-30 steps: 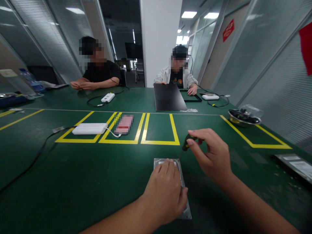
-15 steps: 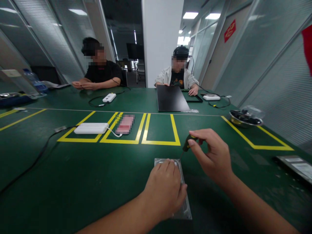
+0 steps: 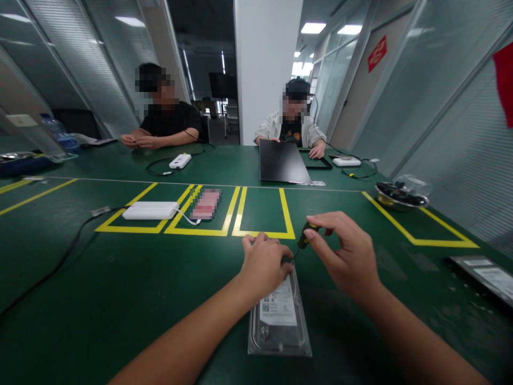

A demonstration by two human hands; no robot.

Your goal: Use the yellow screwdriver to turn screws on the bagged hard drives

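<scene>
A silver hard drive [image 3: 279,321] with a white label lies flat on the green table [image 3: 120,299] in front of me. My left hand [image 3: 262,263] rests over the drive's far end, fingers curled and pinched near the tool's tip; what they hold, if anything, is hidden. My right hand [image 3: 348,254] pinches a small screwdriver [image 3: 305,236] with a dark and yellow handle, its thin shaft pointing down at the drive's far right corner.
Yellow taped boxes [image 3: 262,214] mark the table, holding a white power bank [image 3: 150,210] with cable and a pink item [image 3: 205,203]. A metal bowl [image 3: 402,196] and another drive [image 3: 487,275] sit right. Two people sit opposite, one behind a dark panel [image 3: 280,161].
My left hand has slid forward off the drive's middle to its far end, uncovering the white label. My right hand and the screwdriver have stayed nearly in place.
</scene>
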